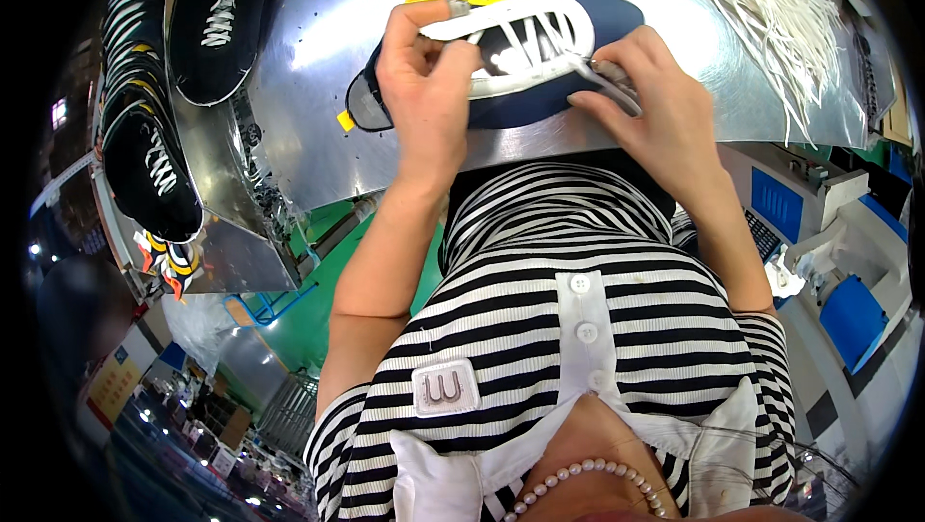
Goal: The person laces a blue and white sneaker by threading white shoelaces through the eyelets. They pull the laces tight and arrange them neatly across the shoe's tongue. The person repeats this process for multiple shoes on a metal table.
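- The navy shoe upper (pixel 540 50) with white trim lies flat on the shiny metal surface (pixel 318 79), close to its near edge and right in front of the person, its white laces (pixel 525 40) criss-crossed over the opening
- The left hand (pixel 424 79) is clenched on the upper's left side, thumb and fingers pinching the white edge by the eyelets; one fingertip wears a grey guard
- The right hand (pixel 655 98) is closed on the lace end (pixel 602 77), which shows between finger and thumb at the upper's right side
- To do this lacing well, as I judge it: keep the left pinch firm so the upper does not slide on the slick metal, feed the lace tip straight through each eyelet, pull each crossing flat without twisting, and keep the tension even on both sides
- A loose heap of white laces (pixel 761 2) lies at the far right of the surface, well apart from the hands
- Dark laced shoes (pixel 217 26) sit at the far left, with more (pixel 145 156) lined along a rack beside it
- Blue and white machinery (pixel 829 252) stands lower right, off the surface
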Demonstrator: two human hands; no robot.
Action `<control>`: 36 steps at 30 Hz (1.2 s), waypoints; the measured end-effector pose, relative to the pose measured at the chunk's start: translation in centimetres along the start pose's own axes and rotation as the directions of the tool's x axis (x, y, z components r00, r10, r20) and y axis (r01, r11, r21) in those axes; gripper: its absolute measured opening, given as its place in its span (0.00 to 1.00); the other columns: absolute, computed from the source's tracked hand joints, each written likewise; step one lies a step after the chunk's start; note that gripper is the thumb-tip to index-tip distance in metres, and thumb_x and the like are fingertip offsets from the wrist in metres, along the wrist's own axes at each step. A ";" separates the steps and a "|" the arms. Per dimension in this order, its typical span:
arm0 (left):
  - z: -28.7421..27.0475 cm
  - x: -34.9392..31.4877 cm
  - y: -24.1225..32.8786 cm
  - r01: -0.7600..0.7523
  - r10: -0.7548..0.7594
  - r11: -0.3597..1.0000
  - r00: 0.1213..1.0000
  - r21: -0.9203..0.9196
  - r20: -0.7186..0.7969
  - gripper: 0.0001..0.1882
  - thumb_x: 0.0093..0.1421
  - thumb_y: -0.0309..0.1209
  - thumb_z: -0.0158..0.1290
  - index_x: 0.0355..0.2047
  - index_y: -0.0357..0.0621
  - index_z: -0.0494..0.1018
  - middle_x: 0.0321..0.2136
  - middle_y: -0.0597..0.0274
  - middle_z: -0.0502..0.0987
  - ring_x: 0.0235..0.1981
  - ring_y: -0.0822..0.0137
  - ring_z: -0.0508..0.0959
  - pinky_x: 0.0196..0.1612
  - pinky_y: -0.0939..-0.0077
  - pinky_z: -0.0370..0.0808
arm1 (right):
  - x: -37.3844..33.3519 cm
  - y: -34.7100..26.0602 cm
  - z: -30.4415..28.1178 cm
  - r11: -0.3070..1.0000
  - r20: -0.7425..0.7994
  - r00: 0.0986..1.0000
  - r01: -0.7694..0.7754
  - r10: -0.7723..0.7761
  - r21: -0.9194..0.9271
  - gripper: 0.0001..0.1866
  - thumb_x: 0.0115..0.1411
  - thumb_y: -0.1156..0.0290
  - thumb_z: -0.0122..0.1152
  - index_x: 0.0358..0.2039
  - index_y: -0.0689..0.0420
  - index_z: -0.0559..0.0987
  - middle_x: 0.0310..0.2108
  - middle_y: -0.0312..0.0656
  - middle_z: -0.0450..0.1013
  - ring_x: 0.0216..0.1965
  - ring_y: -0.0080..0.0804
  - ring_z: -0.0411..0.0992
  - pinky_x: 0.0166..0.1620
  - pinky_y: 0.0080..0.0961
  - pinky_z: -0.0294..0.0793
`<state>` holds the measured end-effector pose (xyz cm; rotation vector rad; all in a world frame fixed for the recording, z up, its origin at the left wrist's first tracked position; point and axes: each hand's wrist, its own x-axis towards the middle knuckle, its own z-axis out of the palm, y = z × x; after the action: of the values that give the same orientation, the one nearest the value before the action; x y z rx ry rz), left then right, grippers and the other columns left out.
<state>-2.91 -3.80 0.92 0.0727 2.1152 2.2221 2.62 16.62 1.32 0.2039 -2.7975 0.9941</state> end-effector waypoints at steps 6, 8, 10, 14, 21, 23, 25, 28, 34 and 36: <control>-0.9 -1.6 2.3 -0.060 -0.007 0.894 0.989 0.444 0.148 0.32 0.61 0.33 0.57 0.58 0.28 0.56 0.42 0.41 0.78 0.39 0.57 0.79 0.43 0.69 0.75 | -0.2 1.9 1.9 0.980 -0.162 0.981 -0.072 0.103 0.187 0.08 0.55 0.73 0.64 0.35 0.56 0.75 0.31 0.38 0.71 0.26 0.38 0.74 0.28 0.30 0.72; -0.6 -2.9 4.1 -0.359 0.139 0.520 0.931 0.775 0.338 0.31 0.56 0.35 0.62 0.55 0.33 0.62 0.47 0.50 0.76 0.47 0.58 0.76 0.52 0.66 0.70 | -0.2 1.4 1.1 0.950 -0.149 0.963 -0.180 0.223 0.255 0.08 0.55 0.74 0.63 0.35 0.56 0.75 0.30 0.38 0.72 0.25 0.39 0.73 0.28 0.32 0.72; 0.9 -3.3 3.7 -0.479 0.180 0.326 0.878 0.815 0.444 0.28 0.49 0.36 0.67 0.47 0.36 0.70 0.42 0.54 0.77 0.45 0.52 0.75 0.48 0.60 0.70 | -0.1 -0.4 -0.4 0.949 -0.058 0.991 -0.100 0.123 0.300 0.08 0.54 0.74 0.63 0.35 0.56 0.75 0.31 0.38 0.73 0.25 0.40 0.73 0.27 0.33 0.72; 0.9 -0.4 0.9 -0.440 0.312 0.522 0.896 0.731 0.316 0.14 0.51 0.29 0.64 0.33 0.38 0.72 0.27 0.53 0.78 0.29 0.52 0.78 0.33 0.65 0.72 | -3.5 -1.5 -2.0 0.881 0.368 0.865 0.158 -0.341 0.446 0.05 0.54 0.72 0.63 0.32 0.55 0.77 0.27 0.40 0.75 0.26 0.42 0.75 0.32 0.34 0.74; 2.2 -1.1 2.1 -0.574 0.372 0.526 0.819 0.627 0.437 0.12 0.50 0.27 0.65 0.31 0.38 0.72 0.26 0.53 0.76 0.27 0.53 0.76 0.31 0.65 0.71 | -0.8 0.8 -0.5 0.660 0.130 0.938 -0.321 0.322 0.680 0.13 0.57 0.66 0.68 0.37 0.62 0.81 0.21 0.30 0.72 0.24 0.13 0.67 0.28 0.14 0.66; 2.6 -1.6 2.1 -0.633 0.406 0.496 0.774 0.595 0.485 0.12 0.50 0.26 0.65 0.31 0.38 0.72 0.26 0.54 0.76 0.27 0.53 0.76 0.31 0.65 0.72 | 0.1 0.9 1.3 0.551 0.233 0.905 -0.405 0.356 0.729 0.13 0.56 0.65 0.70 0.36 0.61 0.81 0.22 0.28 0.72 0.25 0.12 0.66 0.28 0.14 0.65; 2.1 -1.6 2.2 -0.615 0.407 0.485 0.788 0.622 0.462 0.12 0.49 0.26 0.65 0.32 0.39 0.73 0.28 0.55 0.77 0.29 0.53 0.77 0.32 0.64 0.72 | -0.2 -0.1 1.2 0.462 0.329 0.886 -0.453 0.326 0.762 0.09 0.59 0.67 0.66 0.34 0.59 0.80 0.22 0.27 0.71 0.24 0.11 0.65 0.28 0.11 0.63; 1.7 -1.3 3.0 -0.626 0.423 0.426 0.776 0.653 0.468 0.15 0.48 0.26 0.65 0.36 0.40 0.75 0.30 0.57 0.78 0.31 0.53 0.77 0.34 0.64 0.72 | -2.9 -0.9 0.2 0.444 0.554 0.816 -0.563 0.164 0.697 0.10 0.61 0.64 0.63 0.30 0.57 0.79 0.21 0.26 0.67 0.24 0.12 0.62 0.28 0.16 0.63; 1.4 -0.9 2.9 -0.583 0.073 0.171 0.812 0.795 0.580 0.15 0.53 0.33 0.60 0.42 0.46 0.78 0.28 0.60 0.77 0.31 0.54 0.77 0.36 0.64 0.72 | -2.7 -0.4 0.1 0.685 0.257 0.954 -0.288 0.150 0.669 0.09 0.62 0.68 0.61 0.40 0.59 0.79 0.28 0.32 0.73 0.27 0.17 0.67 0.32 0.16 0.67; 1.6 -0.2 3.0 -0.558 0.017 0.247 0.820 0.792 0.572 0.15 0.54 0.33 0.60 0.43 0.46 0.78 0.31 0.59 0.78 0.33 0.54 0.77 0.38 0.64 0.73 | 0.0 0.1 0.2 0.706 0.030 0.988 -0.131 0.154 0.696 0.09 0.62 0.70 0.61 0.41 0.59 0.79 0.30 0.31 0.76 0.28 0.14 0.68 0.30 0.15 0.67</control>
<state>-2.59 -2.42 4.00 1.0382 2.8544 0.4480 2.60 16.54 1.11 0.0514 -2.2811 2.0430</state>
